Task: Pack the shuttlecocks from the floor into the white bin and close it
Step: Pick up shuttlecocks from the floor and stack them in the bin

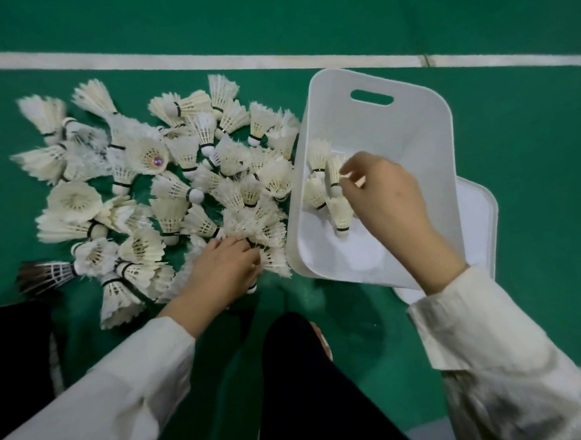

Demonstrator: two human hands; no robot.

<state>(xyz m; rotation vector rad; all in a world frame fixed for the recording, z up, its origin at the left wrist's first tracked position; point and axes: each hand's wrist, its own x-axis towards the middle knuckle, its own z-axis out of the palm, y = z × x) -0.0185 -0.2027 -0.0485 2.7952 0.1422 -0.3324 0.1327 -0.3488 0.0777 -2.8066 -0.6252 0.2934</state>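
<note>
A large pile of white feather shuttlecocks [169,191] lies on the green floor at the left. The white bin [394,130] stands open to the right of the pile, with several shuttlecocks [324,192] inside it. My right hand [387,196] is over the bin's inside, its fingertips at the feathers of one shuttlecock there; whether it still pinches it is unclear. My left hand [225,268] reaches into the pile's near edge and grips a shuttlecock [250,241] by its base.
The bin's white lid [480,219] lies on the floor under the bin's right side. A white court line [211,61] runs across the floor behind the pile. One dark-feathered shuttlecock [44,274] lies at the pile's left edge. My dark trouser leg [304,384] is at the bottom centre.
</note>
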